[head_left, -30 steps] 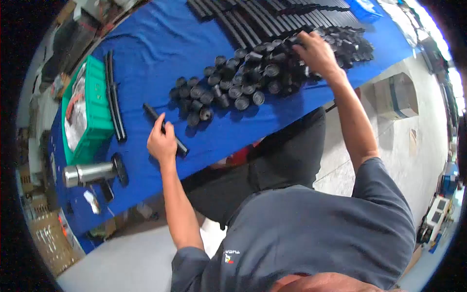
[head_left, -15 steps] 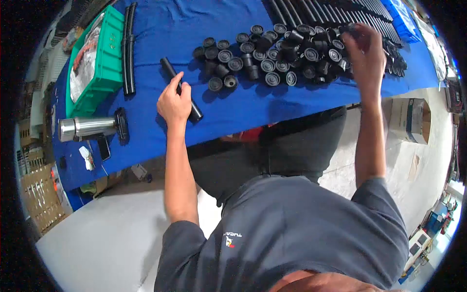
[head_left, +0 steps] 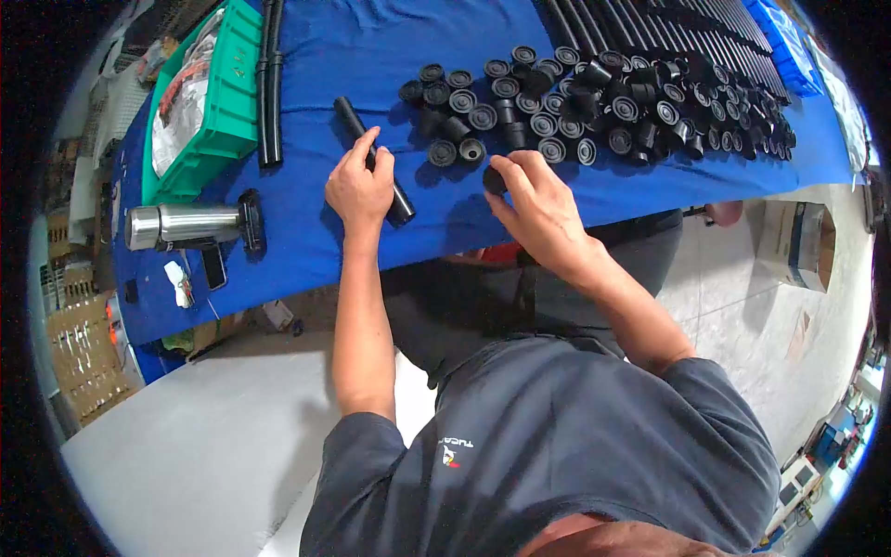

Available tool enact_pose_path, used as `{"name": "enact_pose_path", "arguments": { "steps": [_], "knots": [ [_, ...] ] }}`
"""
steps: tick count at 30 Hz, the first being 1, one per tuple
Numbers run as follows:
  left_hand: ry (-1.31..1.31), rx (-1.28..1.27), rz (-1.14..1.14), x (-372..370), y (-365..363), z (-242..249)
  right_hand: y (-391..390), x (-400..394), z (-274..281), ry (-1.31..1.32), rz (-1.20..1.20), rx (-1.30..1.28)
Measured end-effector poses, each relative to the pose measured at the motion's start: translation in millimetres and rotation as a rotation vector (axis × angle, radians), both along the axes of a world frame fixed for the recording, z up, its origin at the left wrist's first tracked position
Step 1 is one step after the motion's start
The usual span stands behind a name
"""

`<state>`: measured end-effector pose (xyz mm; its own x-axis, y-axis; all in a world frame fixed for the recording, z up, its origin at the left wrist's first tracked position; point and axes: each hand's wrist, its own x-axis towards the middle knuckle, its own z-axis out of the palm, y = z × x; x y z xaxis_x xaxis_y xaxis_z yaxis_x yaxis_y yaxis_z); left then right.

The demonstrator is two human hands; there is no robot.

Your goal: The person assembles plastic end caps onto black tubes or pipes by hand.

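My left hand [head_left: 362, 186] is closed round the middle of a short black tube [head_left: 401, 206] that lies slantwise on the blue cloth. Between the thumb and fingers of my right hand [head_left: 543, 206] is a round black cap [head_left: 496, 180], held a little to the right of the tube. Beyond my right hand spreads a large group of black caps [head_left: 551, 149], some upright and others on their sides. One cap with a hole in its middle [head_left: 471, 149] sits near the group's left front.
At the left stand a green bin [head_left: 215, 111] with plastic bags, a steel flask [head_left: 190, 225] and a phone [head_left: 213, 267]. Long black tubes [head_left: 270, 93] lie beside the bin; many more [head_left: 650, 32] are at the back right. An open cardboard box [head_left: 806, 243] rests on the floor.
My right hand has come from the right part of the cap group toward the tube, with a cap in its fingers. The camera view has shifted slightly; my left hand still holds the tube.
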<state>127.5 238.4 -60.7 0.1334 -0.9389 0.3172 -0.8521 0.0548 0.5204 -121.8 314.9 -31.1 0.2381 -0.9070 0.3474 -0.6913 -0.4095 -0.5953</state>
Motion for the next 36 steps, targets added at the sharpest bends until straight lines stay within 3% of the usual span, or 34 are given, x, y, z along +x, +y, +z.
{"name": "enact_pose_path", "arguments": {
  "steps": [4, 11, 13, 18, 20, 21, 25, 27, 30, 33, 34, 35, 36],
  "knots": [
    [0.008, -0.043, -0.012, 2.7, -0.8, -4.2, -3.7, 4.3, -28.5, 0.083, -0.038, 0.059],
    [0.039, -0.030, -0.022, 2.6, -1.6, -5.9, 23.4, -11.3, -2.6, -0.056, -0.119, 0.003],
    [0.031, -0.006, -0.006, 2.8, 2.3, -1.4, 37.4, -13.2, -4.6, -0.104, -0.008, -0.045],
    [0.245, 0.005, 0.008, 1.2, 4.8, -3.6, 60.1, 8.1, 5.3, -0.347, 0.296, 0.263],
    [0.459, -0.059, -0.008, -5.9, 21.2, 6.5, 65.1, 3.4, 21.1, -0.562, 0.338, 0.343],
    [0.437, -0.101, -0.040, -4.2, 31.0, 6.9, 68.8, 0.4, 39.1, -0.695, 0.331, 0.358],
    [0.646, -0.008, 0.024, -16.7, 84.2, 14.6, 64.3, -47.1, 101.7, -0.838, 0.296, 0.181],
    [0.731, 0.044, 0.060, -25.8, 103.4, 21.0, 57.0, -68.3, 117.4, -0.781, 0.252, -0.313],
    [0.885, 0.108, 0.090, -39.6, 117.7, 44.3, 42.4, -77.6, 114.7, -0.696, 0.244, -0.435],
    [0.845, 0.129, 0.037, -38.2, 125.0, 50.2, 31.8, -51.7, 76.1, -0.420, 0.258, -0.081],
    [0.815, 0.192, 0.064, -46.8, 128.1, 66.7, 36.5, -39.3, 56.7, -0.472, 0.314, 0.112],
    [0.773, 0.167, 0.016, -37.6, 129.1, 52.0, 42.2, -28.1, 41.6, -0.514, 0.376, 0.300],
    [0.604, 0.147, -0.025, -45.9, 129.9, 65.1, 46.9, -22.2, 30.9, -0.571, 0.460, 0.426]
  ]
}}
